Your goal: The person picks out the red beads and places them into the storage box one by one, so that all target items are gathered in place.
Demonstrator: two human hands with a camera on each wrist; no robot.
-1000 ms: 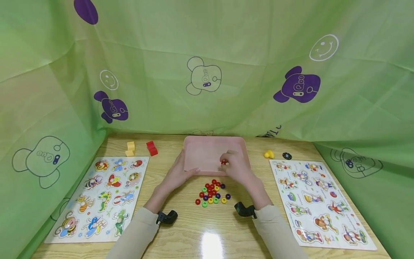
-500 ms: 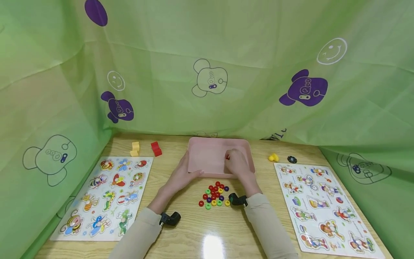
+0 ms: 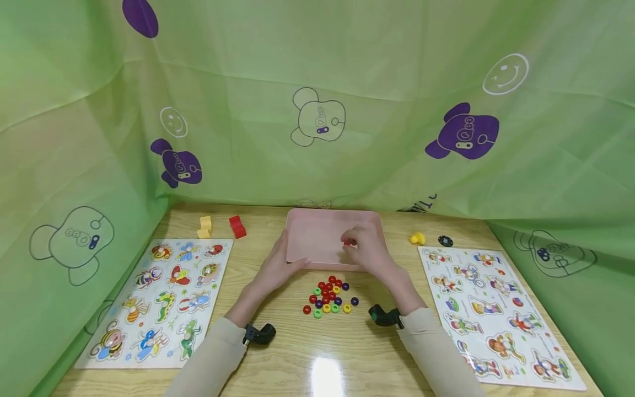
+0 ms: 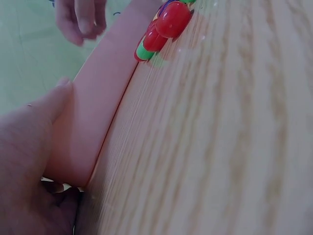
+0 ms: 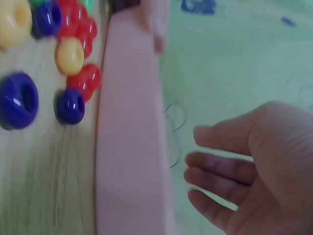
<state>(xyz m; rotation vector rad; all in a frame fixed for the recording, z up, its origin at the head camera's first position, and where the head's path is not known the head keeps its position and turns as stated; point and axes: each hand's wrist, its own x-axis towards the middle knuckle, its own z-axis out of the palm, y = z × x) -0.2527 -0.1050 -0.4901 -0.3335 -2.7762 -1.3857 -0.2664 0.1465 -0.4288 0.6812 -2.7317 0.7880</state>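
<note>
A pink tray (image 3: 317,267) stands at the table's back, its long front wall (image 5: 129,122) towards me. My left hand (image 3: 275,270) grips its front left corner, thumb on the front wall and fingers round the side, as the left wrist view shows. Over the tray's right part, my right hand (image 3: 369,251) hovers with thumb and fingers apart; in the right wrist view nothing shows between them. Small red beads (image 3: 349,241) appear in the gap beside its fingertips. In front of the tray lies a loose group of red, yellow, green and purple beads (image 3: 326,300).
Picture puzzle boards lie left (image 3: 159,303) and right (image 3: 496,314). Behind the left one are a yellow block (image 3: 204,227) and a red block (image 3: 237,226). A yellow toy (image 3: 417,238) and a black disc (image 3: 445,241) sit back right. Green cloth (image 3: 317,165) encloses the table.
My right hand's fingers have parted from a closer bunch, and its wrist has swung outward to the right. The left hand keeps its grip on the tray. The head view shifts slightly.
</note>
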